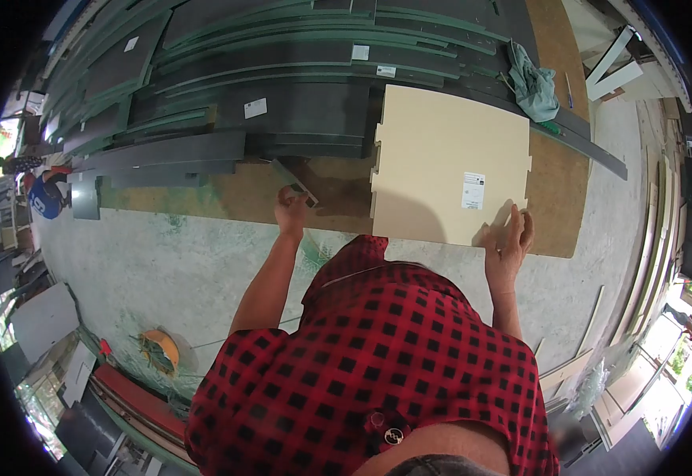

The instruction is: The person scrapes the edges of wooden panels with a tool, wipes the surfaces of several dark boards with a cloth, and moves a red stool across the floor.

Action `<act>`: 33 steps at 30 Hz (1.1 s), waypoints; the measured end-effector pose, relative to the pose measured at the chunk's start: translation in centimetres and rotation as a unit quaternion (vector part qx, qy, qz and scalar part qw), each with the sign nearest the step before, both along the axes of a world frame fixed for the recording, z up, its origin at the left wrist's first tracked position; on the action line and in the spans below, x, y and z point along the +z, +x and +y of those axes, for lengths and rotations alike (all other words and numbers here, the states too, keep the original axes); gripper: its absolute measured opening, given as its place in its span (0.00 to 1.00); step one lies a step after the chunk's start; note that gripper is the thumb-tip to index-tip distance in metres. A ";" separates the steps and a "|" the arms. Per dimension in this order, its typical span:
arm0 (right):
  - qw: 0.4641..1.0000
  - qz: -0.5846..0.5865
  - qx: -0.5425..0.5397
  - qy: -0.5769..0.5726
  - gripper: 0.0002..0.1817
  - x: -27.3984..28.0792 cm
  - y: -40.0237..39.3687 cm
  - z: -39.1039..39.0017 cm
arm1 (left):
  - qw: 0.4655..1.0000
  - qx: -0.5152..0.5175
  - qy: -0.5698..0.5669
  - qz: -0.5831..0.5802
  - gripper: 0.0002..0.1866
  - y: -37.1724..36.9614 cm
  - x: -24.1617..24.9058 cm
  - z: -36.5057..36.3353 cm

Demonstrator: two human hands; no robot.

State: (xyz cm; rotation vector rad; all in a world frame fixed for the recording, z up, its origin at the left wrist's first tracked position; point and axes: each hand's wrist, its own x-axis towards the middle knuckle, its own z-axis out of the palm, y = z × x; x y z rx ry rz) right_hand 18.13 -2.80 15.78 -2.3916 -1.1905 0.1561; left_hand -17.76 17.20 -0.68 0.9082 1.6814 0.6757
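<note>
A thin strip is pinched in the left hand; the cream panel, already labelled, is touched near its edge by the right hand, fingers parted.

Beyond the right fingers lies a crumpled grey-green cloth, with a slim pen just beside it. Far left of the left fingers is a person in blue; an orange round container sits lower left.
</note>
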 end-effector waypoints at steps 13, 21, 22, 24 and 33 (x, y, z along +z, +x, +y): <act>0.986 0.082 -0.116 0.091 0.32 -0.2 -3.5 -10.1 | 0.866 -0.245 0.379 0.217 0.40 7.9 10.1 0.3; 0.984 0.032 -0.145 0.100 0.28 0.6 6.6 -10.7 | 0.626 -0.577 0.486 0.200 0.39 22.6 20.0 -0.3; 0.986 0.025 -0.131 0.101 0.28 0.6 8.7 -9.2 | 0.627 -0.572 0.490 0.198 0.39 23.2 19.6 -0.4; 0.990 0.028 -0.100 0.098 0.29 1.1 12.3 -4.7 | 0.612 -0.631 0.422 0.222 0.41 23.7 17.6 -0.8; 0.997 0.042 -0.057 -0.008 0.36 -6.1 25.2 17.6 | 0.636 -0.635 0.404 0.171 0.43 24.6 18.8 -0.4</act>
